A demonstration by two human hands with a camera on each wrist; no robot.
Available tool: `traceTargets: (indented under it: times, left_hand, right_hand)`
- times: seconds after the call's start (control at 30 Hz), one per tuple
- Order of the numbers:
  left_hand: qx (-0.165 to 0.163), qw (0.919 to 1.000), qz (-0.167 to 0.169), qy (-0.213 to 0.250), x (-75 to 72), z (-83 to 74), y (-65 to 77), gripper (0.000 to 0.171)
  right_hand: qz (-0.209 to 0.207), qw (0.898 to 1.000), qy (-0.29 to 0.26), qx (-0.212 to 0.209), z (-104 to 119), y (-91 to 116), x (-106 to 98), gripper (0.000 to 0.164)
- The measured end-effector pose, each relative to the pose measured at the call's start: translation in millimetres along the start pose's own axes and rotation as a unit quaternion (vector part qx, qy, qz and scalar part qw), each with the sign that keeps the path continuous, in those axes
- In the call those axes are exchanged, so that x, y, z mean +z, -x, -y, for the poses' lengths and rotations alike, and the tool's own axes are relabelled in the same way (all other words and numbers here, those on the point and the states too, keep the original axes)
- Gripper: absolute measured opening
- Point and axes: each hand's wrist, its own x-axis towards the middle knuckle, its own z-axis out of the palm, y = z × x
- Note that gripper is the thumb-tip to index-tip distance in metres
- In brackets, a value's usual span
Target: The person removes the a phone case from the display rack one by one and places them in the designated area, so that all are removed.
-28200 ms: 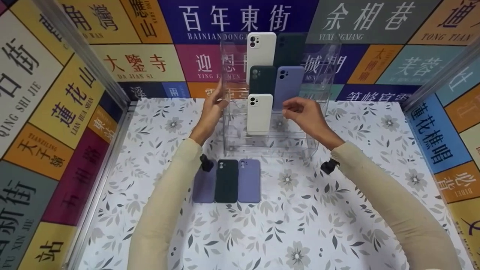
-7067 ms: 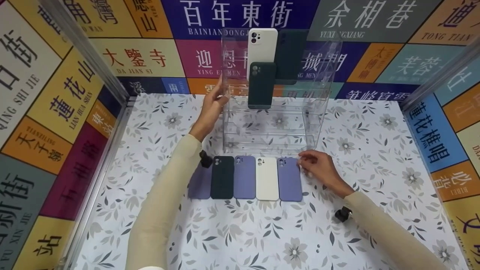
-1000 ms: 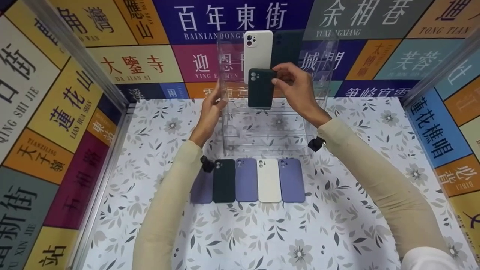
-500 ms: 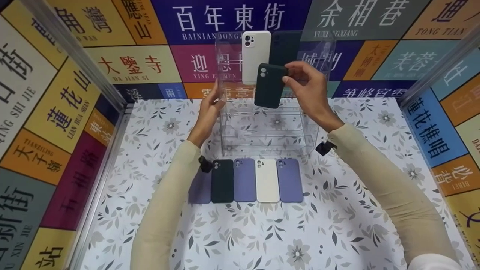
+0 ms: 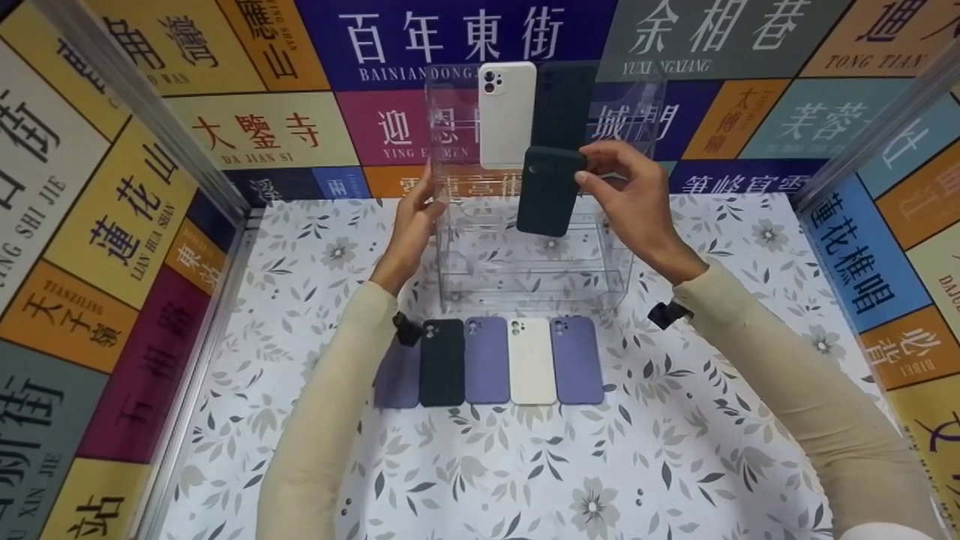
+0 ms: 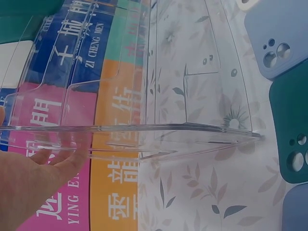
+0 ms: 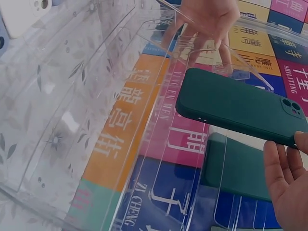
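My right hand pinches a dark green phone case by its upper right edge, between thumb and fingers. The case hangs slightly tilted in front of a clear stepped display stand, apart from its shelves. On the stand's left side panel, my left hand grips the edge; in the left wrist view its fingers show through the clear plastic. Upright on the top step stand a white phone case and another dark green case, the latter partly covered by the held one.
In front of the stand several phone cases lie in a row: a purple case partly behind the left wrist camera, a dark green one, a purple one, a white one and another purple one. Sign-printed walls enclose the floral table.
The dark green case has left the middle step and moved right and slightly down in my right hand. Earlier, white and purple cases also stood on the stand. The left hand keeps its grip.
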Motion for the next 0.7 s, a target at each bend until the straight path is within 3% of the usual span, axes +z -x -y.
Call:
traceTargets:
  times: [0.23,0.7]
  left_hand:
    - [-0.003,1.0,0.001,0.004,-0.1,1.1,0.3,0.071]
    - [0.016,0.9998,0.004,0.008,-0.8,2.0,0.8,0.071]
  right_hand:
    - [0.006,1.0,0.002,-0.021,-7,15,-9,0.028]
    - [0.021,1.0,0.021,0.004,-16,38,-15,0.028]
